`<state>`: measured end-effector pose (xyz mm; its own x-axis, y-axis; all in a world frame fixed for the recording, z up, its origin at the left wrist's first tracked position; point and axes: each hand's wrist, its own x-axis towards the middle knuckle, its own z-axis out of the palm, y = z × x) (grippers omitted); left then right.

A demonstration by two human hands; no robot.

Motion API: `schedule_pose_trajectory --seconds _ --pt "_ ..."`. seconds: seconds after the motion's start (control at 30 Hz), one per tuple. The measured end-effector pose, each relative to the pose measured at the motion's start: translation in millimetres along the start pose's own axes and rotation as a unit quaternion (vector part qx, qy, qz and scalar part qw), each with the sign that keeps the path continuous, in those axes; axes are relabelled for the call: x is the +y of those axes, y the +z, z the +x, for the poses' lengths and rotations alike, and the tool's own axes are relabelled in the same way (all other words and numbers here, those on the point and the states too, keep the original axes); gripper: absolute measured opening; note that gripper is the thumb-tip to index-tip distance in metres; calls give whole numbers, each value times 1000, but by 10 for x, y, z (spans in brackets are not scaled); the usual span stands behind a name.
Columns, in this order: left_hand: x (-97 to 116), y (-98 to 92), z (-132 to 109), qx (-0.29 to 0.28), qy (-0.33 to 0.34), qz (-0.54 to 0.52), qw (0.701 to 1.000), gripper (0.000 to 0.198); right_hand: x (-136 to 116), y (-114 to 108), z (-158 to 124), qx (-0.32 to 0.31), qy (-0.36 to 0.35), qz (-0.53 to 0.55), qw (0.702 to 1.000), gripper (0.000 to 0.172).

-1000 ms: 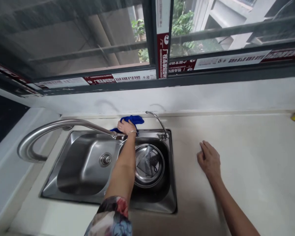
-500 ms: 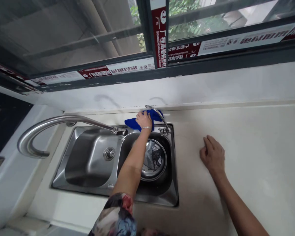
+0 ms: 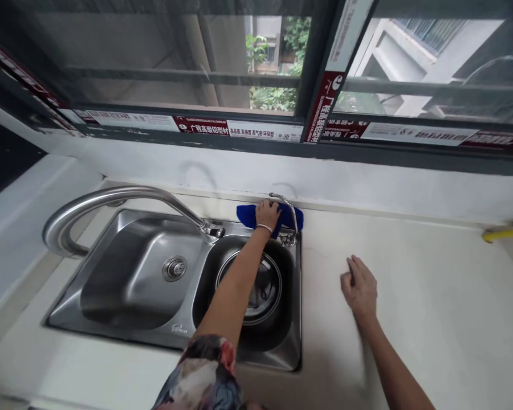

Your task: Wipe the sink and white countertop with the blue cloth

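Observation:
My left hand (image 3: pixel 268 214) reaches across the sink and presses a blue cloth (image 3: pixel 247 215) against the counter behind the sink's back rim, close to the small tap (image 3: pixel 287 212). Its fingers are curled down on the cloth. My right hand (image 3: pixel 361 288) lies flat on the cream counter (image 3: pixel 431 307) to the right of the sink, fingers stretched out and holding nothing.
The double steel sink (image 3: pixel 123 319) has a large curved faucet (image 3: pixel 111 199) swung over the left bowl and a round steel strainer basket (image 3: pixel 260 287) in the right bowl. A window (image 3: pixel 248 68) runs along the wall behind. A yellow object (image 3: pixel 504 232) lies at the far right.
My left hand has slid the blue cloth to the right along the back of the sink, from near the big faucet's spout to the small tap. The right hand stays in place.

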<state>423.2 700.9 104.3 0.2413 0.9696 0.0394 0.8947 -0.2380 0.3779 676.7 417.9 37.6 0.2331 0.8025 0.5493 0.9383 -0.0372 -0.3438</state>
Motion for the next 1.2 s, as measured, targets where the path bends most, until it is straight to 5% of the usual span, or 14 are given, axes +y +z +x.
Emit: schedule_pose_trajectory --seconds 0.27,0.43,0.67,0.83,1.2 --pt "-848 -258 12 58 -122 11 991 31 22 -28 31 2 -20 -6 1000 47" --pt "-1019 -322 86 143 -274 23 951 37 13 -24 41 2 -20 -7 1000 49" --pt "-925 -264 115 171 -314 50 933 39 8 -19 41 -2 -13 -5 1000 48" --pt "-714 -110 33 147 -257 61 953 32 -24 -41 42 -15 5 -12 1000 50" --pt "111 241 -46 54 -69 52 995 43 4 -71 55 -18 -16 -15 1000 51"
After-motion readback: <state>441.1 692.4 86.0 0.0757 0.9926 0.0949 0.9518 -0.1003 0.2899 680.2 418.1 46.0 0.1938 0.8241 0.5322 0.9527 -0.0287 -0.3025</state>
